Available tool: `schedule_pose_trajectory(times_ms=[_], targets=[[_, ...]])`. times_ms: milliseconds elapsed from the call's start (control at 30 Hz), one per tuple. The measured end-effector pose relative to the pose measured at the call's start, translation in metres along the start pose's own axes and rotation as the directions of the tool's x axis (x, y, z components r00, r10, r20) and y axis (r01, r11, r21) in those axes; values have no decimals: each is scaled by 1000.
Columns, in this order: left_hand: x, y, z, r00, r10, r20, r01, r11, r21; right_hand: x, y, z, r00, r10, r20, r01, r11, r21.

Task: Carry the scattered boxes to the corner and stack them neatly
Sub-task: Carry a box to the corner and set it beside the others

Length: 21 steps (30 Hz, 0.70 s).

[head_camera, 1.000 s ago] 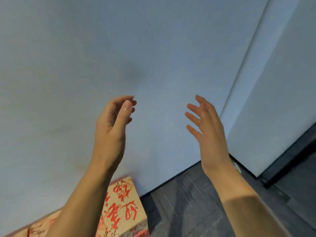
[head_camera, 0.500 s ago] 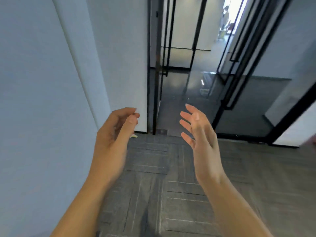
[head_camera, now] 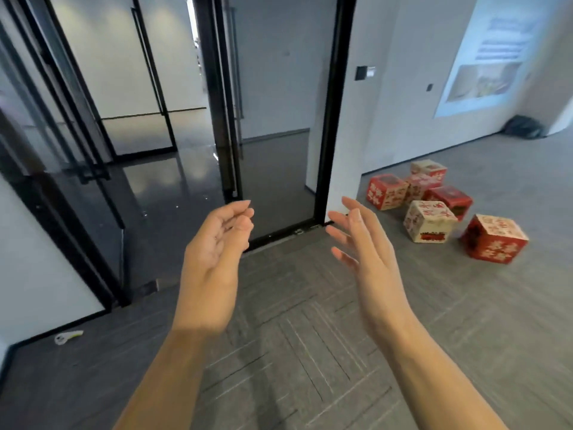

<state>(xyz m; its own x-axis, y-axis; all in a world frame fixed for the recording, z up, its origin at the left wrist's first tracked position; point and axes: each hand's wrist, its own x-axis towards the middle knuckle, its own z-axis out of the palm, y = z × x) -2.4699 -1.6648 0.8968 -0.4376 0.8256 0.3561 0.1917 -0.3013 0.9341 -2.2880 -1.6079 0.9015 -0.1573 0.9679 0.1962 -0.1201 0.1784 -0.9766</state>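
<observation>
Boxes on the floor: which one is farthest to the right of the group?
The red box with pale characters on its sides, at the group's right end. The cream box sits just left of it; all the others lie further left.

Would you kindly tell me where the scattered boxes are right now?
In the head view the boxes lie clustered on the floor at right, beyond the right hand, by the wall beside the black door frame.

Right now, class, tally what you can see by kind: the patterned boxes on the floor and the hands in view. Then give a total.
Red-and-cream boxes: 6
Hands: 2, the left hand and the right hand, both holding nothing
Total: 8
</observation>
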Motion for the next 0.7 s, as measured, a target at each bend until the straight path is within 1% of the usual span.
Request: schedule_pose_trajectory(times_ms=[167,333,500,600,700], targets=[[27,-5,129,982,-10,188,22,998,-61,31,0,-114,970,10,-244,-9,1000,5],[51,-35,240,932,-48,360,89,991,-100,58,28,-203,908,51,-415,-68,997,-24],[92,-73,337,881,-85,465,164,978,-132,116,49,-273,851,51,-522,-92,994,-52],[134,-92,396,862,-76,501,176,972,-155,164,56,-310,828,45,-559,-109,991,-82],[178,-104,462,832,-79,549,202,965,-167,216,59,-353,788,56,-613,-147,984,-100]])
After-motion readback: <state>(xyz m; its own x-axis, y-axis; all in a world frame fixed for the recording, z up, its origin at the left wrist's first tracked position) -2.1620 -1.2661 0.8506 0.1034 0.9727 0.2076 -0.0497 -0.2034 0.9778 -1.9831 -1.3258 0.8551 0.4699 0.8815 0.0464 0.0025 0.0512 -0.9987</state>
